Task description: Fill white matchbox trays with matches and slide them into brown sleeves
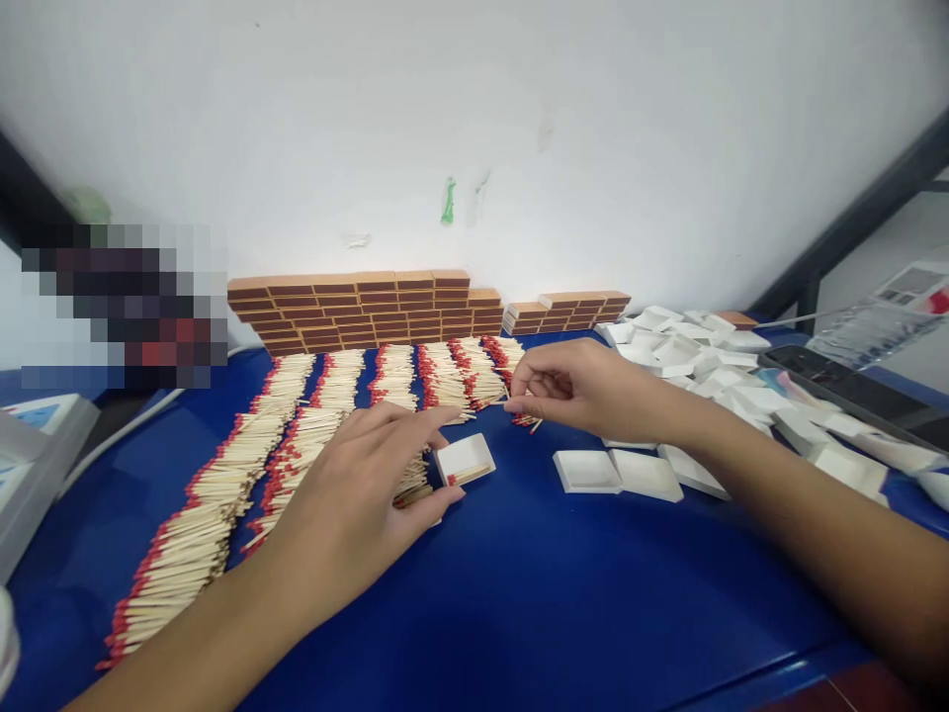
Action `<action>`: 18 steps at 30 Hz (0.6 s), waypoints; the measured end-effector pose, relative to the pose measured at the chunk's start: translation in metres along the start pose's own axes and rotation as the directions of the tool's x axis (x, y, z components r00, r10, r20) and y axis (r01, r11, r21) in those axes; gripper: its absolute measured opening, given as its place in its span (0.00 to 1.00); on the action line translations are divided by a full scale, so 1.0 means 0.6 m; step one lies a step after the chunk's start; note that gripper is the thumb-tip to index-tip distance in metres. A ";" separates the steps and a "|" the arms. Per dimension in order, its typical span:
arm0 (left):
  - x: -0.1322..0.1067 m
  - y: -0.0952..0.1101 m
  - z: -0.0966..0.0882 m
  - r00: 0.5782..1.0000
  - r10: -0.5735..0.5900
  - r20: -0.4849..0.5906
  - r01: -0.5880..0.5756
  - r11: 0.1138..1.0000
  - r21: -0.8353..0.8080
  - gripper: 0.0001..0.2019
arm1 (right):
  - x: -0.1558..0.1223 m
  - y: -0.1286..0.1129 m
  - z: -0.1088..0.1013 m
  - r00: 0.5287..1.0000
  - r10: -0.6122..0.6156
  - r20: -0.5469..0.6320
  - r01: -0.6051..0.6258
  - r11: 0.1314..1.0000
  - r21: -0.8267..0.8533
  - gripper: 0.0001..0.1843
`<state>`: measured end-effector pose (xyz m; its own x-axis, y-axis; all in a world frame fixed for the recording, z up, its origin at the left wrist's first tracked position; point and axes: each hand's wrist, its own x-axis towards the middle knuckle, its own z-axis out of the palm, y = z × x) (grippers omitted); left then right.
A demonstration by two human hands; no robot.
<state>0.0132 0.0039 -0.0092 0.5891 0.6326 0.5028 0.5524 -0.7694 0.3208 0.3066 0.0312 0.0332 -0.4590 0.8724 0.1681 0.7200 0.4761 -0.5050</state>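
Observation:
A small white matchbox tray (pixel 469 453) lies on the blue table with a few red-tipped matches (pixel 472 476) along its near side. My left hand (pixel 371 475) grips its left end, thumb at the near corner and index finger at the far one. To the right, my right hand (pixel 567 391) pinches thumb and fingertips together at the end of a row of matches (pixel 504 356); a thin pale match shows at the fingertips, mostly hidden. A few loose matches (pixel 528 422) lie just under that hand. Two more white trays (pixel 589 473) sit side by side, holding nothing.
Long rows of matches (pixel 200 504) cover the left of the table (pixel 519 613). Stacked matchboxes (pixel 371 311) with brown sides line the wall. White trays (pixel 689 346) are heaped at right, beside a dark phone (pixel 852 391) and a clear plastic packet (pixel 867 316). A cable (pixel 126 435) runs at left.

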 end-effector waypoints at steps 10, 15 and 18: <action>-0.001 -0.001 0.003 1.000 -0.007 -0.014 0.007 1.000 -0.007 0.29 | -0.011 0.032 -0.045 0.935 0.104 0.338 -0.084 0.994 -0.074 0.18; -0.002 0.001 0.003 1.000 -0.014 0.023 0.014 1.000 -0.025 0.29 | -0.007 0.047 -0.053 0.917 0.133 0.376 -0.101 0.989 -0.104 0.18; -0.001 0.001 0.002 0.999 -0.020 0.036 0.021 0.999 -0.027 0.28 | -0.006 0.046 -0.050 0.927 0.140 0.347 -0.102 0.987 -0.124 0.16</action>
<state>0.0141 0.0032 -0.0101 0.5988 0.6508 0.4669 0.5484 -0.7580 0.3532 0.3439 0.0447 0.0442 -0.5057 0.8370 -0.2088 0.8222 0.3944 -0.4105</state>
